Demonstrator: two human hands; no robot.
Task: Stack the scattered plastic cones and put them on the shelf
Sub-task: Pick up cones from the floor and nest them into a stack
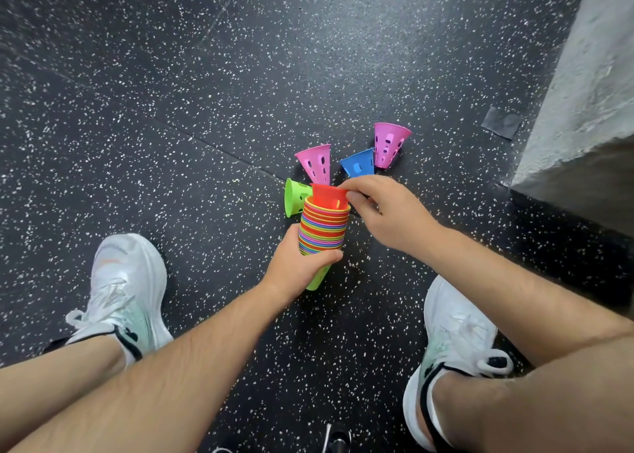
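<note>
My left hand grips a tall stack of many-coloured plastic cones near its lower end, wide mouth tilted up and away. My right hand pinches the rim of a red cone that sits partly inside the top of the stack. On the floor beyond lie a green cone on its side, a pink cone, a blue cone and a second pink cone with holes in its wall.
The floor is black rubber with white speckles. My two white shoes stand at either side of the stack. A grey concrete block rises at the right, with a dark tape patch beside it.
</note>
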